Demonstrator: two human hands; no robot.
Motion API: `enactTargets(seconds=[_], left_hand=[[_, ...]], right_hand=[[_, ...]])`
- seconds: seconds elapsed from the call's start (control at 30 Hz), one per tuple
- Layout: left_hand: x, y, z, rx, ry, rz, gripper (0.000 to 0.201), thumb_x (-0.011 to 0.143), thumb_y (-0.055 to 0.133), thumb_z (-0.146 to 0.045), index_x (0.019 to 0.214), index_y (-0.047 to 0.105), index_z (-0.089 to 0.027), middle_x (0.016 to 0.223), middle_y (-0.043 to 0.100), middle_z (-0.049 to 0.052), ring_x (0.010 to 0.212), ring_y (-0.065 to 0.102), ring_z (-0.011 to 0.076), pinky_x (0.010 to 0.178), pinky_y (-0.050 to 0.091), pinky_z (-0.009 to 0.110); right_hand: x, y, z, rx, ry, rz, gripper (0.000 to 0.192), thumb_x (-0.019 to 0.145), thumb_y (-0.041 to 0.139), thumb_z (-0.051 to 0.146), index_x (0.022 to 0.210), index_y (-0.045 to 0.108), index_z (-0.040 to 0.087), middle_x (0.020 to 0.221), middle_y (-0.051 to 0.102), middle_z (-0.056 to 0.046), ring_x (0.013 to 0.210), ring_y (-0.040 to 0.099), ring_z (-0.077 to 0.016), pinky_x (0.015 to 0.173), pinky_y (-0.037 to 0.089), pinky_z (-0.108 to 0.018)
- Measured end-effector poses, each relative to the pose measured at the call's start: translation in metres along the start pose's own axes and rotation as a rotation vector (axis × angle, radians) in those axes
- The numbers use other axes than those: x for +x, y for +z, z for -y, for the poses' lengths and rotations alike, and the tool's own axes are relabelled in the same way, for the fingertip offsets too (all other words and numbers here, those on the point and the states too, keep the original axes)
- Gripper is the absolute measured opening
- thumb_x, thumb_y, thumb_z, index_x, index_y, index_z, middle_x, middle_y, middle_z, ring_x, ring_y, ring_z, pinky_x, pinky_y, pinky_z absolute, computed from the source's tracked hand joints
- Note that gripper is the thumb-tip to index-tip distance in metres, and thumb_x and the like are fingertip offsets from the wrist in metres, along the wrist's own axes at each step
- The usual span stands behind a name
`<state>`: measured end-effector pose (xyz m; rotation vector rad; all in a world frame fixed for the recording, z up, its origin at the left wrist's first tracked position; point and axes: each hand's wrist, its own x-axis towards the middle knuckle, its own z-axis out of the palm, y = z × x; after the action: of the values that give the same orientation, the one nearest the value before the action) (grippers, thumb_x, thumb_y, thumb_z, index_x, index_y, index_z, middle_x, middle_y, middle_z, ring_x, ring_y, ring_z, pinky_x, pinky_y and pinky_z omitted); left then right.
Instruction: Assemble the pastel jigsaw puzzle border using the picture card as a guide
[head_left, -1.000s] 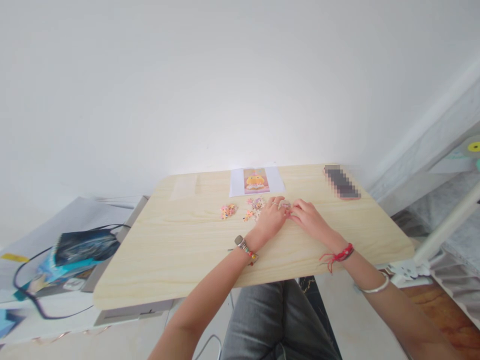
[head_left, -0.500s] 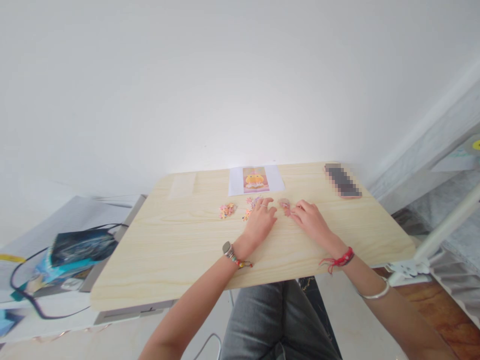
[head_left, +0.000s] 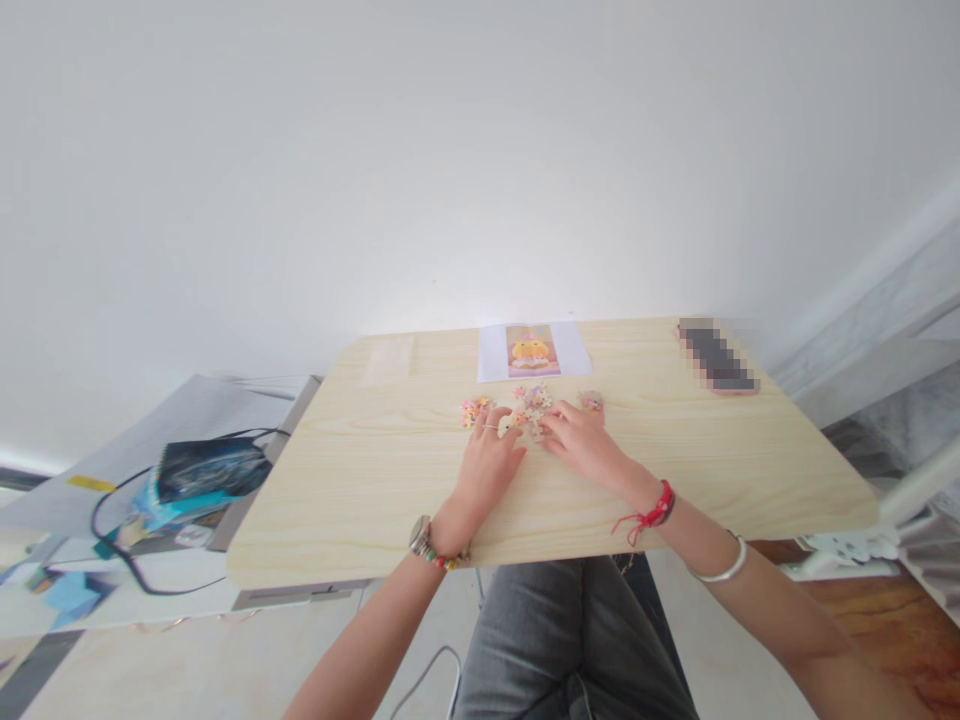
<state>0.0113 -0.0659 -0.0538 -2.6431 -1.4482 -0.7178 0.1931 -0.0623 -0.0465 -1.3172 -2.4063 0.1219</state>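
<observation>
Nearest the camera are the person's grey-trousered knees (head_left: 555, 640), tucked under the front edge of a pale wood-grain surface (head_left: 360, 500). Both forearms reach forward over that edge. The left wrist carries a watch and a beaded band, the right a red string bracelet with a silver bangle farther up the arm.

The left hand (head_left: 487, 465) lies palm down on the surface, fingers loosely spread and touching the near edge of a small cluster of pastel puzzle pieces (head_left: 531, 402). The right hand (head_left: 583, 445) rests just beside it, fingers stretched toward the same cluster; whether either hand pinches a piece cannot be told at this size. A second little heap of pieces (head_left: 474, 408) sits just left of the cluster, and a small joined bit (head_left: 592, 401) lies just right of it.

Beyond the pieces, a reference picture (head_left: 532, 350) of a yellow figure on white paper lies flat near the far edge. A blurred-out phone (head_left: 716, 355) rests at the far right corner.

Left of the surface, lower down, a dark bag with a black cord (head_left: 202, 470) sits on a grey board. A plain white wall (head_left: 450, 150) fills the background.
</observation>
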Motion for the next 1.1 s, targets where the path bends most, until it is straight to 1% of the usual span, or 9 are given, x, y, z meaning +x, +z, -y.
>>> enactTargets(seconds=[0.13,0.3,0.43,0.53,0.67,0.73,0.83,0.97,1.1], left_hand=[[0.006,0.002,-0.011,0.001,-0.004,0.012,0.016,0.073,0.062,-0.014,0.089,0.061,-0.016,0.113,0.049,0.012,0.109,0.047,0.0282,0.097,0.040,0.050],[0.005,0.003,-0.010,0.014,0.007,-0.017,0.014,0.074,0.058,-0.010,0.086,0.058,-0.017,0.109,0.051,0.010,0.108,0.048,0.0258,0.095,0.042,0.047],[0.004,0.000,-0.008,-0.007,-0.024,-0.107,0.019,0.076,0.059,-0.014,0.093,0.055,-0.019,0.112,0.048,0.010,0.110,0.046,0.0262,0.093,0.043,0.048],[0.004,0.000,-0.009,-0.017,-0.034,-0.133,0.022,0.076,0.060,-0.015,0.097,0.055,-0.018,0.114,0.047,0.011,0.110,0.046,0.0272,0.092,0.044,0.047],[0.004,0.002,-0.009,0.003,-0.022,-0.125,0.018,0.077,0.057,-0.011,0.094,0.056,-0.018,0.113,0.047,0.011,0.110,0.045,0.0271,0.093,0.043,0.048],[0.004,0.004,-0.008,0.010,-0.008,-0.120,0.016,0.078,0.055,-0.010,0.092,0.057,-0.017,0.112,0.047,0.011,0.110,0.045,0.0267,0.093,0.043,0.048],[0.003,0.004,-0.007,0.007,0.011,-0.099,0.016,0.078,0.055,-0.011,0.092,0.058,-0.018,0.112,0.047,0.010,0.109,0.046,0.0262,0.092,0.044,0.047],[0.004,0.002,-0.006,-0.005,0.027,-0.089,0.022,0.074,0.059,-0.008,0.092,0.059,-0.020,0.113,0.047,0.009,0.107,0.046,0.0266,0.091,0.044,0.048],[0.007,-0.001,-0.009,-0.033,0.050,-0.160,0.012,0.077,0.057,-0.011,0.086,0.059,-0.019,0.112,0.049,0.009,0.106,0.047,0.0253,0.092,0.044,0.048]], right_hand=[[0.007,0.006,-0.002,-0.025,-0.045,0.027,0.004,0.080,0.056,0.016,0.083,0.059,0.014,0.085,0.055,-0.006,0.079,0.054,-0.0182,0.070,0.043,-0.030],[0.008,0.005,0.001,-0.054,-0.033,0.027,0.012,0.084,0.051,0.017,0.078,0.060,0.013,0.082,0.056,-0.007,0.077,0.055,-0.0180,0.070,0.043,-0.031],[0.005,-0.001,0.002,0.049,0.044,-0.059,0.018,0.087,0.046,0.015,0.080,0.063,0.015,0.082,0.057,-0.006,0.077,0.055,-0.0160,0.072,0.042,-0.030],[0.002,-0.003,0.002,0.136,0.108,-0.125,0.015,0.086,0.049,0.017,0.081,0.063,0.016,0.081,0.057,-0.004,0.077,0.055,-0.0152,0.073,0.042,-0.030],[-0.001,-0.002,0.006,0.077,-0.007,-0.045,0.013,0.081,0.057,0.019,0.091,0.062,0.014,0.090,0.058,-0.007,0.086,0.055,-0.0185,0.077,0.042,-0.032],[-0.001,0.000,0.009,0.007,-0.064,0.005,0.011,0.081,0.056,0.018,0.087,0.063,0.013,0.089,0.059,-0.008,0.087,0.055,-0.0197,0.078,0.041,-0.034],[0.000,0.004,0.009,-0.031,-0.059,0.005,0.016,0.084,0.050,0.014,0.078,0.065,0.013,0.082,0.060,-0.008,0.083,0.055,-0.0189,0.077,0.041,-0.034],[0.002,0.002,0.002,0.178,0.047,-0.082,0.018,0.084,0.050,0.014,0.076,0.067,0.016,0.079,0.061,-0.006,0.076,0.056,-0.0155,0.072,0.042,-0.030],[0.003,-0.005,-0.003,0.445,0.183,-0.088,0.017,0.080,0.053,0.014,0.073,0.069,0.017,0.070,0.063,-0.003,0.069,0.056,-0.0140,0.065,0.042,-0.026]])
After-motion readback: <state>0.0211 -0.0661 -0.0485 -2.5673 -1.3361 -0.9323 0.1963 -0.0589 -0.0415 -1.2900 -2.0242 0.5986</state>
